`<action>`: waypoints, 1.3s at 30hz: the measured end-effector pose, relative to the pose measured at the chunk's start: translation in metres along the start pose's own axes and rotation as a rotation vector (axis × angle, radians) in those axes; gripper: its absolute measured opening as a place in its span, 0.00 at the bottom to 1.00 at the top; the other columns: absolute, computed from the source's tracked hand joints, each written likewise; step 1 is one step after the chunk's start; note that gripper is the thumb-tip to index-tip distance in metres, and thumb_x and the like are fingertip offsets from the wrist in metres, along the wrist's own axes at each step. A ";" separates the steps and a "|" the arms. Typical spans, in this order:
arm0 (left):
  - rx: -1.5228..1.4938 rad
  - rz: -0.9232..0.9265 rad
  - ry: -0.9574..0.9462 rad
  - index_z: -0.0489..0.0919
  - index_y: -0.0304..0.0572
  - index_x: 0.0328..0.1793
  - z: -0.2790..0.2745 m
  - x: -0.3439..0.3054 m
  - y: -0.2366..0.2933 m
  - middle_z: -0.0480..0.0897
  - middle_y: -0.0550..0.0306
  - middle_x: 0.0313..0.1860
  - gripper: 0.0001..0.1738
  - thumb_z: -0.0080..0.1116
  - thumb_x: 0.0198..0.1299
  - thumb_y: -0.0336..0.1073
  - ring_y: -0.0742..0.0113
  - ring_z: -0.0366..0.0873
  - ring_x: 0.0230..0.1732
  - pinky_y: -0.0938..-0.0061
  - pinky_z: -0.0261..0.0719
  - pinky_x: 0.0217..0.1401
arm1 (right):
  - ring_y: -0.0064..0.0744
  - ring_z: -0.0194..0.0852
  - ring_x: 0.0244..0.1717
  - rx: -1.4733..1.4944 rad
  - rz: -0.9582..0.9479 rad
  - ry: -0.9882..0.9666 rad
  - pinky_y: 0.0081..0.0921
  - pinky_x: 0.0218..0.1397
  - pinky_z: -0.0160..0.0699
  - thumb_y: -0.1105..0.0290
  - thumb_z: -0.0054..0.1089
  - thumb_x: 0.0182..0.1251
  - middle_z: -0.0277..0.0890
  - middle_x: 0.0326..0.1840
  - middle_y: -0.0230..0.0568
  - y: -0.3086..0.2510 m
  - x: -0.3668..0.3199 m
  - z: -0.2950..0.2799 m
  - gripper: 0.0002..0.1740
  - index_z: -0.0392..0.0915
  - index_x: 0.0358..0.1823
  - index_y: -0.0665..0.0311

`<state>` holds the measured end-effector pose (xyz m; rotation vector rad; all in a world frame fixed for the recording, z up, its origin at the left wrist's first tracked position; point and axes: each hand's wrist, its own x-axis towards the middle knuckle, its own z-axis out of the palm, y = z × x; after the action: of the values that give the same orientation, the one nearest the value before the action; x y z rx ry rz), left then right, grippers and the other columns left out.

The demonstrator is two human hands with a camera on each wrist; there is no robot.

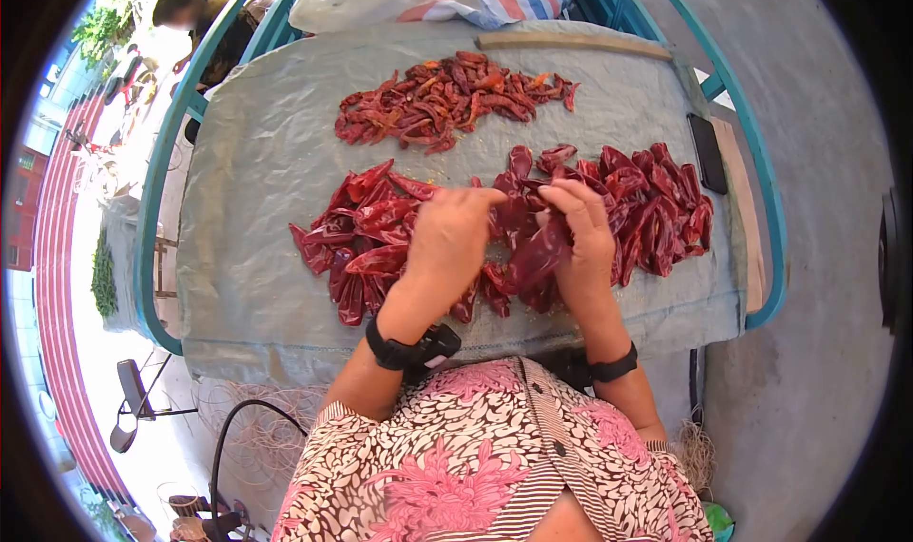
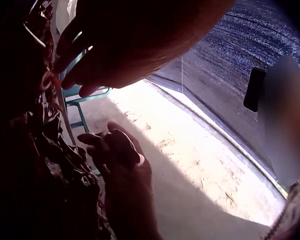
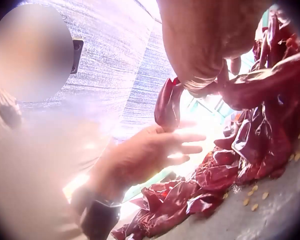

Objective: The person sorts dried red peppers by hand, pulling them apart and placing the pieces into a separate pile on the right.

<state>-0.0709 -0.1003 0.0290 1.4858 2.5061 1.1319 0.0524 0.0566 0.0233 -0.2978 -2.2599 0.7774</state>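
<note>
Dried red chili peppers lie in heaps on a grey-green woven sheet (image 1: 247,247). My right hand (image 1: 585,233) is over the right heap (image 1: 656,209) and pinches one dark red pepper (image 1: 540,257), which hangs toward the sheet. In the right wrist view that pepper (image 3: 167,105) overlaps the thumb side of my left hand (image 3: 140,155), whose fingers are stretched out and spread. Seen from above, my left hand (image 1: 447,242) hovers beside the left heap (image 1: 361,228), with a finger pointing toward the right hand.
A third heap of smaller, wrinkled chilies (image 1: 447,100) lies farther back. A wooden strip (image 1: 571,43) runs along the back edge, and a phone (image 1: 707,154) lies at the right. Teal rails (image 1: 775,219) frame the sheet. Loose seeds (image 3: 255,197) dot it. Another person (image 1: 214,38) is at back left.
</note>
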 end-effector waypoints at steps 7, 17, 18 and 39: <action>0.266 -0.212 -0.033 0.78 0.44 0.68 -0.002 -0.010 -0.026 0.79 0.51 0.65 0.26 0.67 0.62 0.34 0.49 0.72 0.68 0.53 0.69 0.70 | 0.47 0.75 0.67 -0.170 0.086 -0.007 0.42 0.72 0.69 0.84 0.59 0.63 0.75 0.69 0.44 0.008 0.002 -0.007 0.29 0.80 0.66 0.56; 0.313 -0.207 -0.243 0.78 0.52 0.70 -0.019 -0.005 -0.022 0.77 0.58 0.70 0.36 0.77 0.53 0.45 0.50 0.70 0.70 0.53 0.68 0.71 | 0.44 0.76 0.64 -0.262 0.062 0.049 0.44 0.74 0.63 0.80 0.61 0.66 0.75 0.69 0.43 0.008 -0.002 -0.010 0.27 0.79 0.67 0.56; 0.320 -0.184 -0.241 0.78 0.53 0.70 -0.019 -0.006 -0.023 0.77 0.58 0.69 0.37 0.78 0.52 0.45 0.50 0.70 0.70 0.54 0.68 0.71 | 0.44 0.76 0.64 -0.237 0.088 0.063 0.45 0.74 0.63 0.79 0.61 0.67 0.75 0.69 0.43 0.007 -0.002 -0.010 0.26 0.79 0.67 0.56; 0.302 -0.102 -0.033 0.79 0.42 0.63 -0.008 -0.019 -0.029 0.79 0.48 0.59 0.22 0.62 0.62 0.25 0.45 0.77 0.56 0.54 0.75 0.60 | 0.47 0.79 0.57 -0.155 -0.037 -0.074 0.42 0.65 0.74 0.79 0.64 0.65 0.83 0.58 0.40 -0.004 -0.009 -0.007 0.21 0.83 0.59 0.56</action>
<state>-0.0855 -0.1275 0.0113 1.3971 2.7905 0.7335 0.0637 0.0527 0.0242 -0.3031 -2.3938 0.6045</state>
